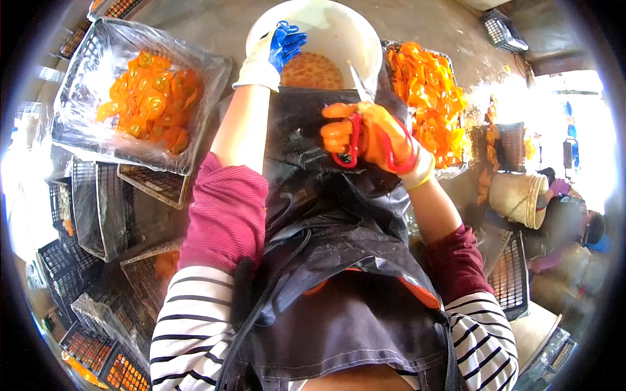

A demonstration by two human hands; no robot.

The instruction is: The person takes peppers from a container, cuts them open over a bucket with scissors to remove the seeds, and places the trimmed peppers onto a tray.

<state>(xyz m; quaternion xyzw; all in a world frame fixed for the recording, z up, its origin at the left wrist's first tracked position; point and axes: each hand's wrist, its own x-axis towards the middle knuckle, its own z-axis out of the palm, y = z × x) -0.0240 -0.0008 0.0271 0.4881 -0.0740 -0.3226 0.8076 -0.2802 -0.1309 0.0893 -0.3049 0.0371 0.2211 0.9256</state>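
My right hand (pixel 368 133), in an orange rubber glove, is wrapped around red-handled scissors (pixel 365 91). Their blades point up toward the near right rim of a white bucket (pixel 355 39). Above the bucket's left side is my left hand (pixel 280 52), in a white glove with blue-coated fingers. Its fingers are slightly bent and apart, with no object visible in them. At the bottom of the bucket lie many small, round, orange-brown pieces (pixel 312 70), too blurred to identify. A black apron (pixel 306 130) covers my lap, below both hands.
A plastic-lined crate (pixel 72 124) on the left holds glossy orange pieces (pixel 151 98). More orange, peel-like pieces (pixel 427 98) fill a crate beside the bucket on the right. Black crates (pixel 85 208) stand at lower left. Farther right are a cream bucket (pixel 515 199) and another person (pixel 567 215).
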